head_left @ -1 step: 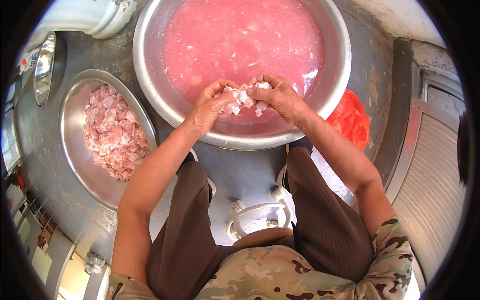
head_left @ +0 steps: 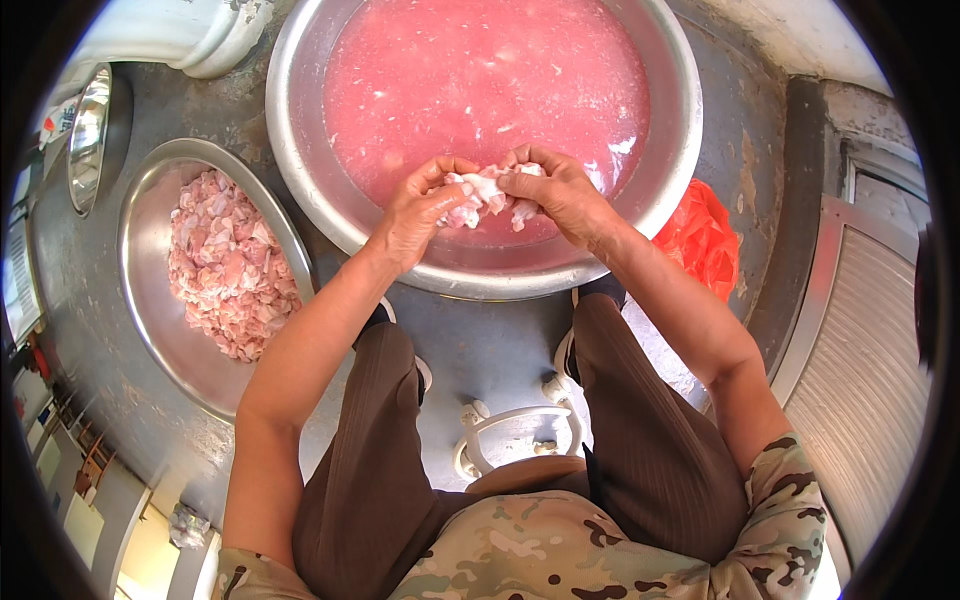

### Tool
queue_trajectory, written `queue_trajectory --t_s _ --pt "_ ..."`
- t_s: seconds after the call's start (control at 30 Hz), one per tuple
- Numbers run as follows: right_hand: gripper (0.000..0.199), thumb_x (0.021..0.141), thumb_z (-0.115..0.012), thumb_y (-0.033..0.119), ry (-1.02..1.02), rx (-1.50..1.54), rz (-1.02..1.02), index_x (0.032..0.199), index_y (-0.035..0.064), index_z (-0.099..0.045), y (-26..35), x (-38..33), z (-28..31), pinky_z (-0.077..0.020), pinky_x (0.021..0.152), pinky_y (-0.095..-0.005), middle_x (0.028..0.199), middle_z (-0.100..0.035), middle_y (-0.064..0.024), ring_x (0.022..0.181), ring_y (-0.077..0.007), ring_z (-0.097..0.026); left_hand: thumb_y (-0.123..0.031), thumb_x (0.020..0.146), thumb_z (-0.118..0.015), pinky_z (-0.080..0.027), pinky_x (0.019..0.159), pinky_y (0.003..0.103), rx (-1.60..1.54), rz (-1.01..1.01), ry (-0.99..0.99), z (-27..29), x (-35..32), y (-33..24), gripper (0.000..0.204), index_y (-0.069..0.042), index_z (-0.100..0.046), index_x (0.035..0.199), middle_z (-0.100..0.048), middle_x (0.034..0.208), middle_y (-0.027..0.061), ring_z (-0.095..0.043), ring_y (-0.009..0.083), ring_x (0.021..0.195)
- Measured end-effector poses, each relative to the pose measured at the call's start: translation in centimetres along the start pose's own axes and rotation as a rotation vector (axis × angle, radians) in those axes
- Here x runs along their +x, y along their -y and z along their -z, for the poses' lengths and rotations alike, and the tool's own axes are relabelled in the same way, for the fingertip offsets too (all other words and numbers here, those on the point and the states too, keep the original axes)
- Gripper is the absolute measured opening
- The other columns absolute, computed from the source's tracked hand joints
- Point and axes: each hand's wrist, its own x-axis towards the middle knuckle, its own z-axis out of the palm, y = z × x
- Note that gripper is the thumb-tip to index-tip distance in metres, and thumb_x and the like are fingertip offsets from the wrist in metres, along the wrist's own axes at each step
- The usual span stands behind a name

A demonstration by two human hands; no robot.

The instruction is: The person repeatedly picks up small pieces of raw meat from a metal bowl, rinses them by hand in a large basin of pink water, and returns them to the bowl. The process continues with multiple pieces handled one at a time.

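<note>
While the person sits on a white stool [head_left: 505,425] on the grey floor [head_left: 500,340], the left hand [head_left: 425,210] and right hand [head_left: 560,195] meet over the near rim of a big metal basin [head_left: 680,180], both closed on one clump of pale meat pieces [head_left: 485,190] (held just above the pink water [head_left: 480,80]). Left of it, a smaller metal bowl [head_left: 150,330] holds chopped pink meat [head_left: 228,262]; right, touching the basin's edge, lies an orange plastic bag [head_left: 700,240].
</note>
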Motion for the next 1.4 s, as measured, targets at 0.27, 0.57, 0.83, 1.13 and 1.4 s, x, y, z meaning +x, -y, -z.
queue_trajectory --t_s 0.27,0.57,0.83,1.13,1.4 --pt "0.009 0.088 -0.058 0.012 0.034 0.232 -0.043 0.093 0.0054 -0.056 0.0 0.3 1.1 -0.0535 0.054 -0.0256 0.085 -0.064 -0.0077 0.066 -0.0128 -0.062 -0.005 0.084 -0.052 -0.05 0.083 0.03 -0.231 -0.056 0.077 0.1 -0.1 0.0 0.037 -0.001 -0.05 0.12 -0.06 0.109 0.0108 -0.061 0.0184 0.096" --pt "0.011 0.087 -0.058 0.007 0.037 0.243 -0.012 0.098 0.0076 -0.055 0.3 0.0 1.3 -0.0537 0.061 -0.0257 0.088 -0.064 -0.0067 0.074 -0.014 -0.063 -0.006 0.084 -0.055 -0.05 0.087 0.034 -0.337 -0.042 0.148 0.4 -0.4 -0.6 0.041 0.0 -0.048 0.124 -0.059 0.113 0.0128 -0.061 0.0207 0.099" --pt "0.01 0.088 -0.058 0.012 0.022 0.238 -0.054 0.097 0.0061 -0.057 0.7 -0.3 1.0 -0.053 0.058 -0.0256 0.086 -0.064 -0.0065 0.074 -0.0127 -0.062 -0.011 0.09 -0.052 -0.053 0.081 0.031 -0.293 -0.047 0.046 0.1 -0.4 -0.3 0.03 -0.001 -0.053 0.118 -0.062 0.106 0.0109 -0.063 0.0181 0.091" --pt "0.028 0.091 -0.056 0.026 -0.012 0.172 -0.051 0.101 0.0 -0.059 0.2 0.1 1.9 -0.0519 0.056 -0.0272 0.085 -0.062 -0.0082 0.069 -0.0129 -0.059 -0.018 0.093 -0.053 -0.054 0.077 0.031 -0.235 -0.04 0.041 0.0 -0.5 -0.4 0.023 -0.003 -0.059 0.109 -0.064 0.101 0.0092 -0.065 0.0168 0.086" --pt "0.038 0.093 -0.041 0.017 0.126 0.434 -0.06 0.122 -0.0061 -0.046 0.4 0.1 2.9 -0.0509 0.08 -0.0349 0.118 -0.055 -0.0165 0.098 -0.0217 -0.059 -0.022 0.092 -0.055 -0.053 0.063 0.026 -0.304 -0.012 -0.118 -0.7 -0.6 -0.5 0.019 -0.005 -0.059 0.098 -0.064 0.09 0.0063 -0.065 0.016 0.075"
